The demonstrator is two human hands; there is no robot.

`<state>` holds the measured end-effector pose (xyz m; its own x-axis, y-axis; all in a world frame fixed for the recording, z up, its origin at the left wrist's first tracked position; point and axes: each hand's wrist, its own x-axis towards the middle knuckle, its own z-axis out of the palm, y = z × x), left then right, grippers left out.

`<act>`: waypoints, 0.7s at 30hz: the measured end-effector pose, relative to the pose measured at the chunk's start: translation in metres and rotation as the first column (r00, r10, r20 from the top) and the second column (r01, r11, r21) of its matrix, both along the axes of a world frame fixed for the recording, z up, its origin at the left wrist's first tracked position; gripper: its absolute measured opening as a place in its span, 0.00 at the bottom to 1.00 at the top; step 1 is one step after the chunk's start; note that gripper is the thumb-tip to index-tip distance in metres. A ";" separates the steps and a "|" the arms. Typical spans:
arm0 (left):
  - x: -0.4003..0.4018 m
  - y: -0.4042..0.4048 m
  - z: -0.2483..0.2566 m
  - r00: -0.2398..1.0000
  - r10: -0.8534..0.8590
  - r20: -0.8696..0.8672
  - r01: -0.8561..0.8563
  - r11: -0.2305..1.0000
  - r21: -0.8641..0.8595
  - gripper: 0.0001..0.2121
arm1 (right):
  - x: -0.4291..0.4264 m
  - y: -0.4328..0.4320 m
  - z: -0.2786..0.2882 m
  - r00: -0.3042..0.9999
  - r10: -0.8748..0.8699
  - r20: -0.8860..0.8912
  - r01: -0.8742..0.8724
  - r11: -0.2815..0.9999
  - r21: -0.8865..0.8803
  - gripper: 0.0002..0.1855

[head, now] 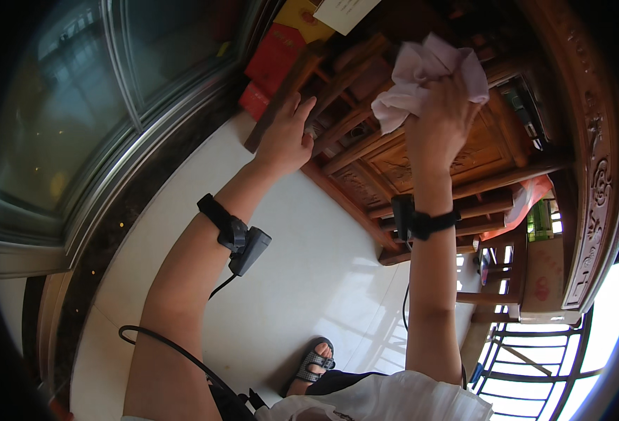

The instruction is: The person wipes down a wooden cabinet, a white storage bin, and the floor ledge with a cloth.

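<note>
A crumpled pale pink cloth [420, 73] is bunched in my right hand [438, 121]. That hand is raised before a carved reddish-brown wooden cabinet [393, 163] with open rails and panels. My left hand [286, 137] is at the near end of a wooden bar [275, 121] on the same furniture, with thumb and fingers apart. Whether it rests on the bar or hovers just over it, I cannot tell. Each forearm wears a black strap with a small device, the left device [250, 251] and the right device [403, 216], with cables trailing.
Glass sliding doors [62, 131] in a metal frame run along the left. Red boxes [275, 58] stand beyond the bar. A carved wooden edge [593, 158] curves down the right, above a cardboard box [543, 273] and a plastic bag [525, 205]. My sandalled foot [315, 363] stands on the tiles.
</note>
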<state>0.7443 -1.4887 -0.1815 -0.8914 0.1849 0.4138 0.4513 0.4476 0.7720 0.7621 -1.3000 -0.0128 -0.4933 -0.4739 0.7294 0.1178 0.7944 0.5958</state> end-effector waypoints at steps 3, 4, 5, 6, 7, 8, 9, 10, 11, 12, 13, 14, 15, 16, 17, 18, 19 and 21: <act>0.003 0.005 0.008 1.000 -0.020 0.018 0.020 1.000 0.011 0.32 | -0.012 -0.003 -0.028 0.992 -0.077 0.098 0.074 0.997 0.037 0.06; 0.003 0.005 0.008 0.999 -0.028 0.020 0.028 1.000 0.013 0.32 | -0.009 -0.002 -0.029 0.992 -0.035 0.123 0.037 0.999 -0.013 0.11; 0.003 0.004 0.009 0.999 -0.026 0.029 0.025 0.999 0.023 0.32 | -0.008 -0.001 -0.030 0.989 0.008 0.147 0.001 0.998 -0.064 0.16; 0.004 0.004 0.008 0.999 -0.030 0.039 0.029 0.999 0.029 0.32 | -0.005 -0.001 -0.030 0.990 0.027 0.141 -0.016 0.997 -0.076 0.16; 0.005 0.003 0.006 0.998 -0.033 0.048 0.032 0.999 0.036 0.32 | -0.002 -0.001 -0.030 0.990 0.046 0.134 -0.034 0.996 -0.088 0.16; 0.006 0.001 0.004 0.998 -0.032 0.050 0.030 0.999 0.033 0.32 | 0.001 -0.002 -0.030 0.990 0.064 0.126 -0.052 0.994 -0.099 0.15; 0.006 -0.001 0.004 0.998 -0.027 0.052 0.026 0.999 0.029 0.32 | 0.004 -0.003 -0.030 0.986 0.092 0.137 -0.075 0.990 -0.122 0.14; 0.007 -0.003 0.004 0.998 -0.022 0.054 0.021 0.999 0.025 0.32 | 0.010 -0.005 -0.031 0.982 0.120 0.147 -0.099 0.985 -0.144 0.12; 0.007 -0.004 0.004 0.999 -0.010 0.036 0.009 1.000 0.026 0.32 | 0.016 -0.007 -0.033 0.977 0.149 0.156 -0.122 0.979 -0.166 0.10; 0.006 -0.006 0.003 1.000 0.003 0.017 -0.004 1.000 0.027 0.31 | 0.022 -0.009 -0.038 0.960 0.163 0.227 -0.108 0.965 -0.239 0.11; 0.006 -0.005 0.003 1.000 0.013 -0.001 -0.013 0.999 0.031 0.31 | 0.029 -0.007 -0.048 0.938 0.179 0.297 -0.085 0.948 -0.306 0.11; 0.006 -0.004 0.003 1.000 0.019 -0.022 -0.018 0.999 0.030 0.31 | 0.035 -0.006 -0.054 0.910 0.199 0.364 -0.056 0.928 -0.369 0.11; 0.006 -0.005 0.003 0.999 0.027 -0.042 -0.026 0.999 0.021 0.31 | 0.041 -0.011 -0.056 0.919 0.224 0.324 -0.105 0.932 -0.346 0.11; 0.004 -0.006 0.004 0.997 0.034 -0.062 -0.033 0.999 0.012 0.31 | 0.046 -0.017 -0.056 0.925 0.250 0.285 -0.154 0.934 -0.321 0.10; 0.002 -0.007 0.004 0.999 0.025 -0.043 -0.023 0.999 0.042 0.31 | 0.048 -0.021 -0.055 0.929 0.276 0.245 -0.200 0.935 -0.294 0.10; 0.000 -0.002 0.005 1.000 0.005 -0.021 -0.004 0.997 0.081 0.31 | 0.042 -0.015 -0.047 0.935 0.287 0.210 -0.231 0.939 -0.255 0.09; 0.001 -0.002 -0.001 1.000 -0.013 0.013 0.011 0.995 0.102 0.31 | 0.037 -0.026 -0.040 0.938 0.305 0.168 -0.253 0.929 -0.271 0.09; 0.003 -0.005 -0.010 1.000 0.005 0.011 -0.006 0.996 0.085 0.31 | 0.015 -0.040 -0.016 0.930 0.360 0.077 -0.348 0.928 -0.133 0.09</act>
<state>0.7473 -1.4939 -0.1916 -0.8966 0.1447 0.4185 0.4408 0.3822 0.8122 0.7768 -1.3399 -0.0284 -0.3809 -0.5464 0.7459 -0.2383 0.8375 0.4918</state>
